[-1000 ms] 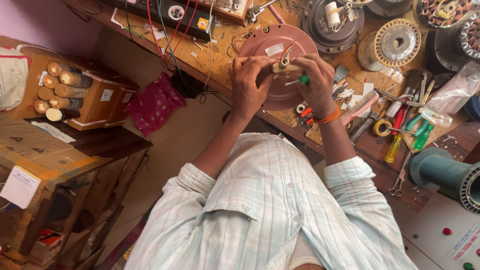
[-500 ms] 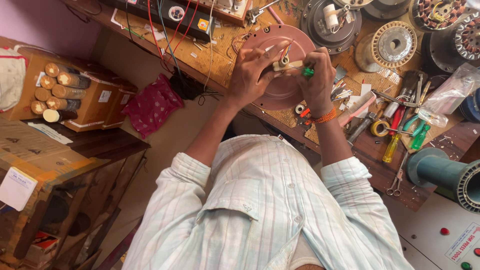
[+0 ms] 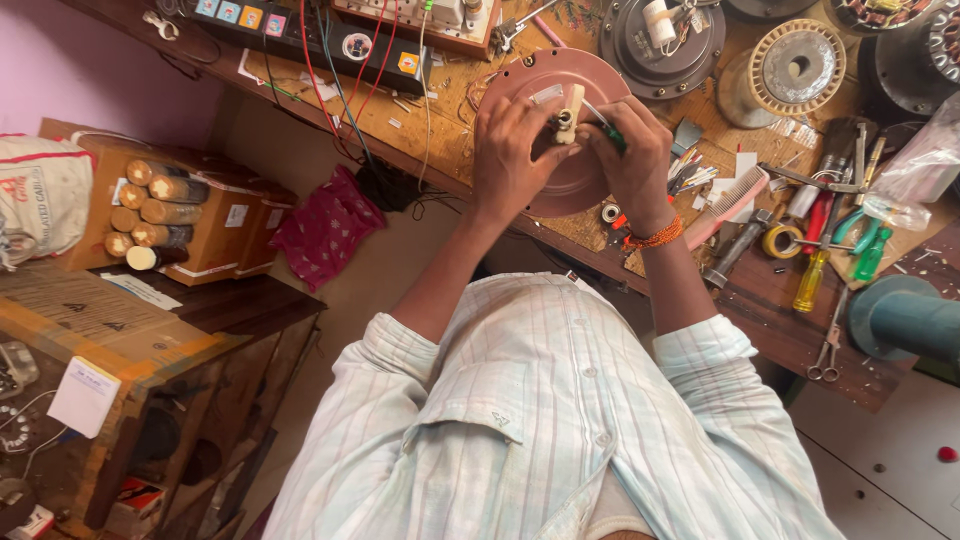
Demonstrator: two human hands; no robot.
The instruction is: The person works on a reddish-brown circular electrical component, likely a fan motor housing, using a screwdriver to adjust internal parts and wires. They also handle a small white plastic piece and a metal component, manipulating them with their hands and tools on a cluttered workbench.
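Nearest the camera is the person's pale striped shirt (image 3: 540, 420). Both arms reach up to the surface (image 3: 760, 300), where the two hands meet close together over a round brown metal cover (image 3: 545, 80) lying by the near edge. The left hand (image 3: 510, 155) pinches a small cream plastic part (image 3: 570, 110) that stands above the cover; the right hand (image 3: 640, 160) is closed on a green-handled tool (image 3: 612, 138) whose tip meets that part. The part looks light, stiff and easy to crack, so it is best held by its sides with the fingertips; the cover looks heavy and rigid, best taken by its rim.

To the left, on a low wooden stand, an open brown cardboard box (image 3: 215, 225) with a small white label holds tan rolls (image 3: 150, 210); beside it sits a white sack (image 3: 40, 195) with red print. A white tag (image 3: 85, 397) hangs on the nearer striped carton (image 3: 110, 320). At the far edge lies a black power strip (image 3: 300, 35) with coloured square stickers.
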